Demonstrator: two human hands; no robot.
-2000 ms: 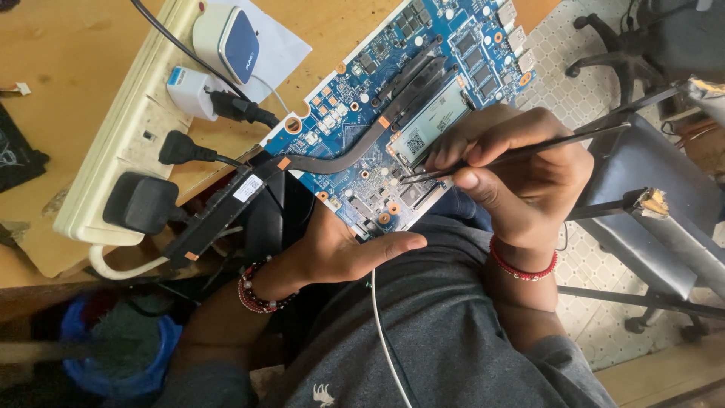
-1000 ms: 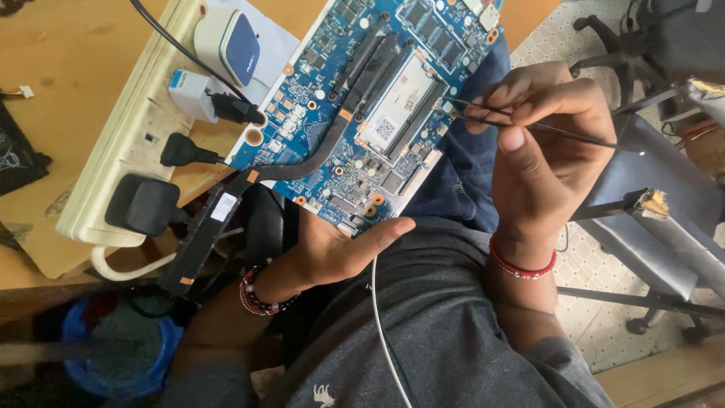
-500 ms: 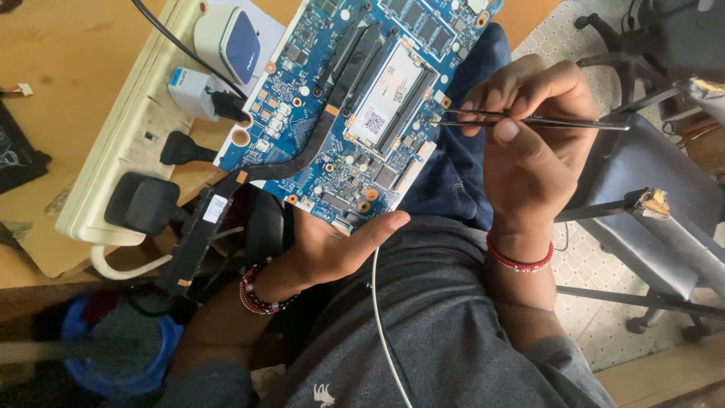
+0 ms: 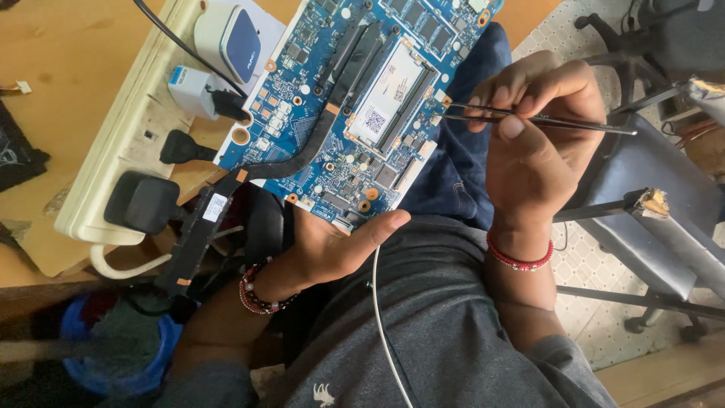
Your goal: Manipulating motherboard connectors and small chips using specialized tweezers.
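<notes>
Head view looks down on the wooden table (image 4: 68, 68) at my upper left, the biggest thing in sight, with my grey-shirted lap below it and a dark metal chair (image 4: 649, 204) off to my right on the tiled floor. Over the table's edge and my knee hangs the blue circuit board (image 4: 362, 113), tilted, its near edge resting on my left hand (image 4: 332, 249); that grip is open and flat beneath the board, palm up, thumb stretched out along the near edge, so it props the board rather than clasps it. A black heat pipe (image 4: 332, 113) curves across the board's face, and a pale labelled module (image 4: 393, 94) sits beside it. Along the table's edge lies a cream power strip (image 4: 128, 143) with black plugs (image 4: 143, 200) and a white adapter (image 4: 189, 91) pushed into it. A white-and-navy little box (image 4: 234, 45) sits beyond it. My right hand (image 4: 536, 151) is held just off the board's right edge, its grip closed, thumb and fingers pinched on slim metal tweezers (image 4: 544, 119); their tips point toward the board's rim, whether touching it I cannot tell. A red bead bracelet (image 4: 519, 258) rings that wrist, a darker one (image 4: 257, 291) the left. A thin white cable (image 4: 381, 317) runs down my shirt.
</notes>
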